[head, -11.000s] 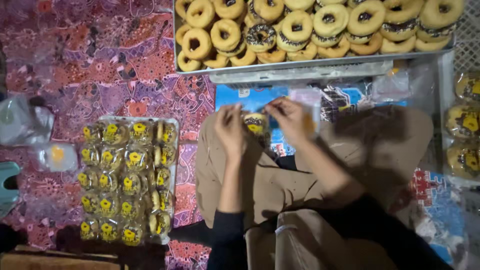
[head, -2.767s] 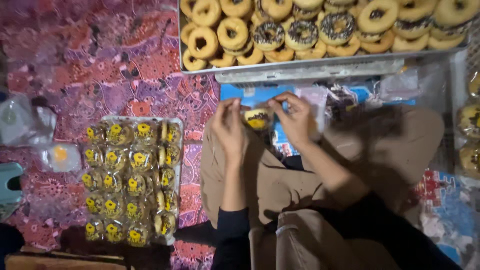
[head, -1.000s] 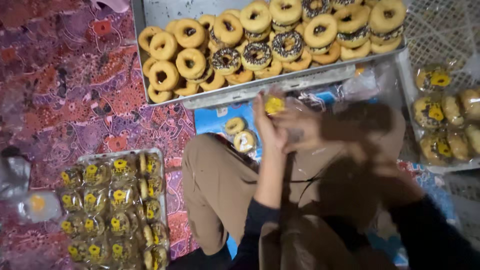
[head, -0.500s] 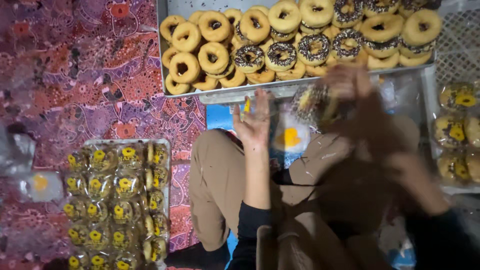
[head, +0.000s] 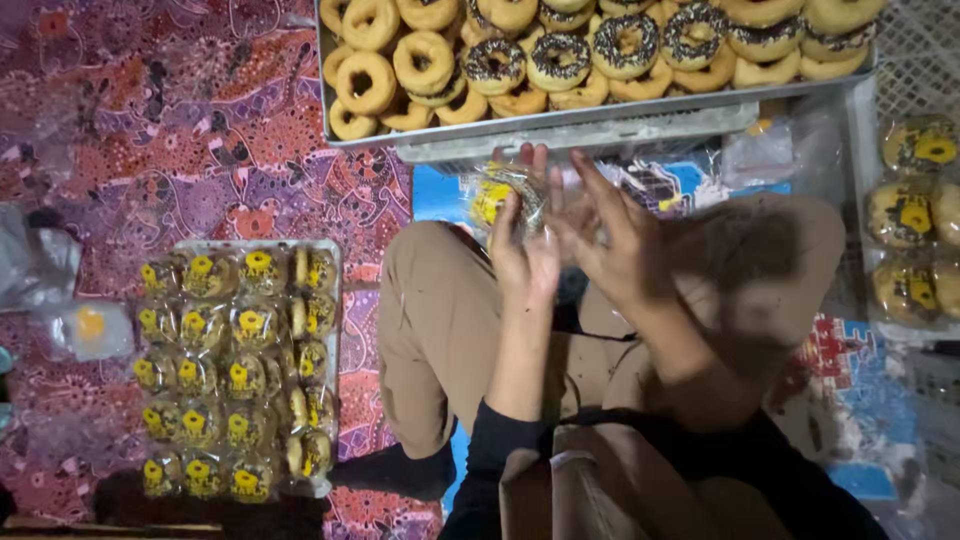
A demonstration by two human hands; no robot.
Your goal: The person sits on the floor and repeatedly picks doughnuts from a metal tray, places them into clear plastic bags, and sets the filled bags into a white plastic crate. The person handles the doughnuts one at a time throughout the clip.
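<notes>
My left hand [head: 525, 255] grips a doughnut in a clear plastic wrapper with a yellow label [head: 500, 195], held above my knees just below the big tray. My right hand [head: 615, 245] is next to it with its fingers spread, the fingertips against the wrapper's right side. A metal tray [head: 600, 115] of bare doughnuts, some plain and some with chocolate sprinkles, lies straight ahead of both hands.
A tray of several wrapped doughnuts with yellow labels [head: 240, 370] sits on the patterned purple cloth [head: 150, 120] at my left. More wrapped doughnuts [head: 915, 215] lie in a tray at the right. Loose clear bags [head: 80, 330] lie at the far left. My tan-trousered legs [head: 440, 330] fill the middle.
My right hand has come back from the doughnut tray and now sits beside my left hand at the wrapped doughnut. The camera has shifted slightly.
</notes>
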